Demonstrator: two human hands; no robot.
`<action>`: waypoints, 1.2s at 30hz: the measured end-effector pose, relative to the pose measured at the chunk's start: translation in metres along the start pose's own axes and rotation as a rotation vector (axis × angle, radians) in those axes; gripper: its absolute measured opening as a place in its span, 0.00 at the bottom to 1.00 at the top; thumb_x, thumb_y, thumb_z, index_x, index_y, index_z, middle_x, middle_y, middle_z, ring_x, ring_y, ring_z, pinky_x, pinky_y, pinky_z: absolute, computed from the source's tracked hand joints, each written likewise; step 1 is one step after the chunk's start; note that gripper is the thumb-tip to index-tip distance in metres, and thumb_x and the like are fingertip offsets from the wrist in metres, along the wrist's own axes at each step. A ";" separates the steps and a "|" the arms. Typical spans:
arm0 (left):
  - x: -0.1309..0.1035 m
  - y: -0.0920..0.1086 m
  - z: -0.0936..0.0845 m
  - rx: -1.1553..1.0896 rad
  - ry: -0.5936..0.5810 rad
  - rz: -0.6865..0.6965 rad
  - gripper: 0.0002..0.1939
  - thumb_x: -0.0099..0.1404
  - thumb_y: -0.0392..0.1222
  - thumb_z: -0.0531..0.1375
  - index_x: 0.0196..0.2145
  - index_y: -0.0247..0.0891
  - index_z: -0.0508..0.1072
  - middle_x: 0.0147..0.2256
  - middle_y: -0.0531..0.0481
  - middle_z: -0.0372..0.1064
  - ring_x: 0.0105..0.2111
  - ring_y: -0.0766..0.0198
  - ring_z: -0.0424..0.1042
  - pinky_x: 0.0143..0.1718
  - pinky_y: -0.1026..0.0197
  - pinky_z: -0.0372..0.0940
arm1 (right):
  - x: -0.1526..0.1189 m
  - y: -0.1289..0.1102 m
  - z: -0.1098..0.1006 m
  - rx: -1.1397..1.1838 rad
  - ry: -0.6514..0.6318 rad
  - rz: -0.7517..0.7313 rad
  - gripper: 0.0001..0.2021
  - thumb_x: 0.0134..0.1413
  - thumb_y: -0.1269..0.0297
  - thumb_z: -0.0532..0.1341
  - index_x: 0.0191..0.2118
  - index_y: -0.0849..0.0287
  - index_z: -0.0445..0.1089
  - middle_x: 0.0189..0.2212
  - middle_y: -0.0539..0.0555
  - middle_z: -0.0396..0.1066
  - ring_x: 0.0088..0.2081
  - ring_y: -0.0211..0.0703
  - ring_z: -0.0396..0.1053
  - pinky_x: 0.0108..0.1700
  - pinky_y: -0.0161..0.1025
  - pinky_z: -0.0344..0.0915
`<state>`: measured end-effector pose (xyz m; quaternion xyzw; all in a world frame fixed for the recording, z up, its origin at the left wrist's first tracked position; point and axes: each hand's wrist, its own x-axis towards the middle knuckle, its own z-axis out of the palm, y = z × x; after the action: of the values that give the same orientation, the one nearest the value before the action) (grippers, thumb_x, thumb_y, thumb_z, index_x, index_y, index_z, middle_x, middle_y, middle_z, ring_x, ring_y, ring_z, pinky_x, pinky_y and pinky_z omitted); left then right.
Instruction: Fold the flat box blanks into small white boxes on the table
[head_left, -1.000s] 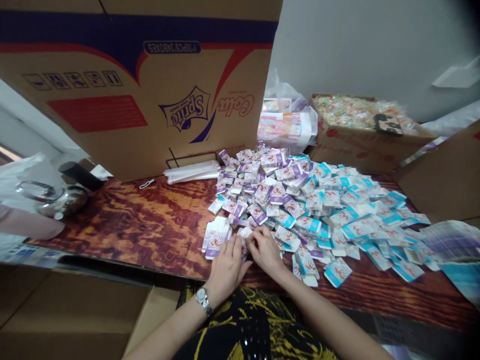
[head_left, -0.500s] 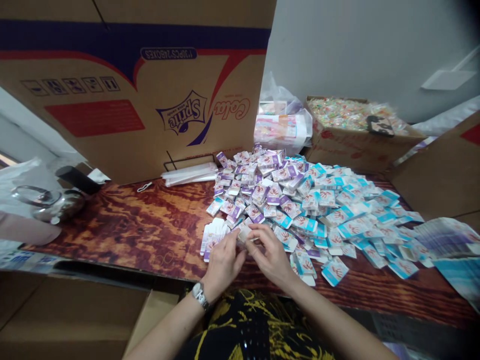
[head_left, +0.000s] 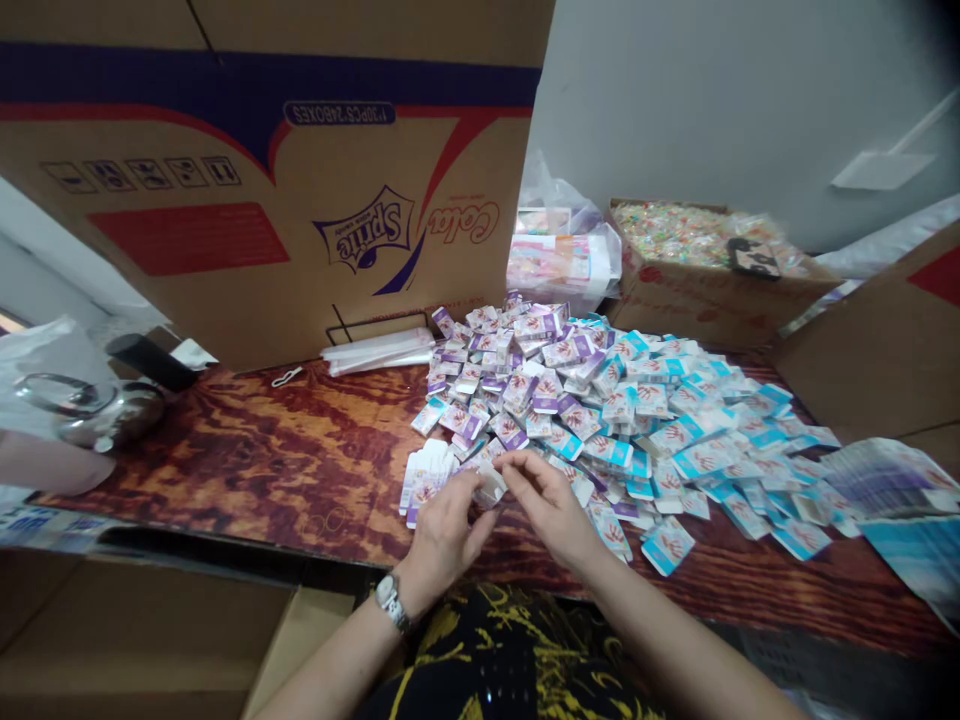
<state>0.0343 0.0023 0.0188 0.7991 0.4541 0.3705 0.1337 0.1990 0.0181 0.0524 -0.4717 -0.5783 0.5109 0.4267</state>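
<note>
Between my hands is a small cardboard box (head_left: 490,485), its pale open end showing. My left hand (head_left: 444,527), with a watch on the wrist, is closed around the box's left side. The fingers of my right hand (head_left: 546,503) pinch at the box's right edge, fingertips together. Just left of my left hand lie flat unfolded cartons (head_left: 424,474), white and purple with a hand picture. Beyond and to the right spreads a heap of small purple and blue boxes (head_left: 600,400).
A big upright cardboard carton (head_left: 262,240) stands at the back left of the wooden table (head_left: 247,450). An open carton of wrapped sweets (head_left: 675,235) is at the back right. Blue and purple flat cartons (head_left: 904,480) sit far right. A metal kettle (head_left: 112,415) stands left.
My right fingers have shifted slightly up at the edge of the small box, and more of its pale open end shows. My left hand still holds it.
</note>
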 end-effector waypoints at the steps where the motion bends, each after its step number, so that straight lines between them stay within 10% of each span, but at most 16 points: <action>1: 0.000 0.000 0.000 0.016 0.002 0.006 0.18 0.62 0.34 0.56 0.51 0.36 0.59 0.41 0.43 0.69 0.41 0.61 0.72 0.41 0.60 0.68 | 0.002 -0.001 0.000 0.003 -0.026 0.018 0.10 0.60 0.59 0.55 0.43 0.57 0.67 0.35 0.52 0.71 0.37 0.40 0.69 0.39 0.36 0.67; 11: -0.002 0.003 0.003 0.125 0.049 -0.041 0.31 0.63 0.35 0.54 0.60 0.31 0.45 0.51 0.32 0.64 0.48 0.54 0.69 0.46 0.56 0.68 | -0.010 -0.009 0.013 -0.403 0.004 -0.338 0.12 0.59 0.70 0.53 0.46 0.59 0.70 0.44 0.59 0.68 0.46 0.44 0.67 0.49 0.41 0.64; 15: -0.001 0.003 0.002 0.101 0.035 -0.087 0.31 0.62 0.34 0.53 0.60 0.30 0.45 0.51 0.32 0.63 0.49 0.54 0.69 0.46 0.55 0.68 | -0.013 0.000 0.015 -0.349 -0.046 -0.312 0.15 0.61 0.68 0.52 0.51 0.57 0.66 0.51 0.58 0.65 0.53 0.44 0.63 0.55 0.43 0.60; 19: 0.003 0.005 -0.004 0.071 0.036 -0.134 0.34 0.62 0.38 0.56 0.61 0.32 0.44 0.54 0.32 0.59 0.52 0.52 0.65 0.49 0.51 0.66 | 0.015 -0.001 0.000 -0.262 -0.151 -0.136 0.14 0.58 0.63 0.55 0.49 0.55 0.68 0.35 0.53 0.73 0.35 0.41 0.71 0.41 0.41 0.68; 24: 0.000 0.009 -0.010 -0.013 0.126 -0.210 0.24 0.63 0.40 0.57 0.55 0.35 0.55 0.48 0.37 0.63 0.47 0.56 0.68 0.46 0.53 0.67 | 0.055 0.001 -0.018 0.113 0.212 -0.084 0.31 0.58 0.56 0.54 0.63 0.47 0.39 0.48 0.55 0.65 0.38 0.40 0.71 0.38 0.40 0.69; 29: -0.016 0.001 0.006 -0.100 -0.198 -0.313 0.10 0.65 0.36 0.51 0.44 0.36 0.64 0.37 0.44 0.69 0.37 0.59 0.71 0.40 0.54 0.69 | 0.030 0.043 -0.007 -0.632 -0.222 -0.090 0.10 0.57 0.61 0.55 0.42 0.56 0.69 0.36 0.55 0.69 0.38 0.44 0.69 0.43 0.42 0.65; 36: -0.008 -0.019 0.033 0.026 -0.280 -0.216 0.22 0.61 0.30 0.49 0.54 0.30 0.59 0.59 0.30 0.51 0.59 0.49 0.54 0.55 0.42 0.57 | 0.005 0.071 0.021 -1.220 -0.273 0.053 0.19 0.53 0.61 0.58 0.51 0.59 0.64 0.44 0.61 0.64 0.46 0.53 0.64 0.37 0.41 0.65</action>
<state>0.0434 0.0103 -0.0186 0.7911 0.5192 0.2329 0.2244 0.1858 0.0211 -0.0201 -0.5750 -0.8034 0.1547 -0.0099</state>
